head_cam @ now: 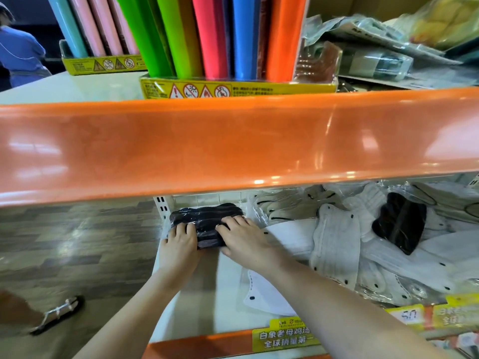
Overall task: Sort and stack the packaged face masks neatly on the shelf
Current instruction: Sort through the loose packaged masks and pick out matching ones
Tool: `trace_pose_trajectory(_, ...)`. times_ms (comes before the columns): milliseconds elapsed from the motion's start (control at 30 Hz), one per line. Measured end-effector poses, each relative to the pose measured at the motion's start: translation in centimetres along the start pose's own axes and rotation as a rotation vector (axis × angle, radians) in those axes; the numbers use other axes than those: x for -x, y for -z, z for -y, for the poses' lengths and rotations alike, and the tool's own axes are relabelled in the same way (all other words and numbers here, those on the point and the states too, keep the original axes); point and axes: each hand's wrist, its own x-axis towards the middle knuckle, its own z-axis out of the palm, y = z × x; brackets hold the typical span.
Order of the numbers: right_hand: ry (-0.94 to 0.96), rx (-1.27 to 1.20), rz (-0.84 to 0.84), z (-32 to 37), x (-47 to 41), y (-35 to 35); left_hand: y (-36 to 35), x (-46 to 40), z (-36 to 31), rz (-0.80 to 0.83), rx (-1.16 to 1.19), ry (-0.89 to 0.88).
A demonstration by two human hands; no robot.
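A: What's the setting looking like?
B: A white shelf (228, 286) is sitting under a glossy orange shelf edge (233, 143), with wood-pattern flooring (77, 242) lying at lower left.
A: And around it?
B: White mask packs (337, 244) are sprawling at centre right, a lone black pack (400, 221) lying on them; coloured rolls (207, 35) are standing at the top.
A: The hands?
B: The left hand (180, 242) and right hand (246, 237) are resting flat, fingers fairly straight, on the black mask stack (207, 216) at centre.

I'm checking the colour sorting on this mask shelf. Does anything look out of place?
Yes. One black mask pack lies tilted on the loose heap of white mask packs at the right, apart from the black stack at the left end, where the left hand and right hand rest.
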Motion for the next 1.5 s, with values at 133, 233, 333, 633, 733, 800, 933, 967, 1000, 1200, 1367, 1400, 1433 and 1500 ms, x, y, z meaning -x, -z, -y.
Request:
trace_pose_trajectory(133, -0.053, -0.075, 0.013, 0.5, 0.4, -0.5, 0.0, -0.9, 0.0, -0.014, -0.078, -0.001)
trace_pose_trajectory(233, -0.107, -0.121, 0.077, 0.7, 0.3, -0.8, 0.3, -1.6, 0.2, -0.002, -0.052, 0.009)
trace_pose_trajectory(333, -0.149, -0.169, 0.178, 0.9, 0.0, -0.7, 0.3, -1.9, 0.1, 0.068, -0.084, 0.008)
trace_pose_trajectory(633, -0.156, -0.316, -0.107, 0.9, 1.7, 0.8, 1.1, -0.2, -1.1, -0.054, 0.029, -0.222)
trace_pose_trajectory(733, -0.182, -0.305, -0.202, -1.2, 3.6, 1.2, 1.4, 0.1, -3.8, -0.182, 0.178, -0.277)
trace_pose_trajectory(800, -0.220, -0.307, -0.220, -3.2, 5.0, 1.3, 2.1, 0.0, -6.6, -0.258, 0.247, -0.338)
trace_pose_trajectory(933, -0.314, -0.287, -0.289, -7.5, 8.2, 1.9, 3.1, 0.3, -13.3, -0.253, 0.539, -0.344)
trace_pose_trajectory(967, -0.330, -0.260, -0.315, -8.7, 9.2, 2.2, 3.2, 0.4, -15.1, -0.238, 0.574, -0.346)
trace_pose_trajectory(1000, -0.358, -0.235, -0.336, -10.0, 10.3, 2.6, 3.1, 0.3, -16.8, -0.231, 0.583, -0.371)
trace_pose_trajectory(1200, -0.625, -0.105, -0.350, -17.3, 16.9, 3.7, 2.2, 0.8, -27.1, -0.113, 0.604, -0.496)
trace_pose_trajectory(1367, -0.769, -0.163, -0.177, -21.8, 21.6, 3.8, 1.4, 1.6, -34.6, 0.032, 0.602, -0.465)
trace_pose_trajectory(1400, -0.786, -0.180, -0.124, -22.4, 22.4, 3.8, 1.1, 1.7, -35.6, 0.039, 0.597, -0.466)
trace_pose_trajectory(1433, -0.798, -0.196, -0.058, -22.8, 23.0, 3.7, 0.9, 1.9, -36.5, 0.058, 0.588, -0.463)
trace_pose_trajectory(1500, -0.816, -0.254, 0.050, -23.5, 24.0, 3.2, 0.4, 2.1, -37.9, 0.104, 0.582, -0.427)
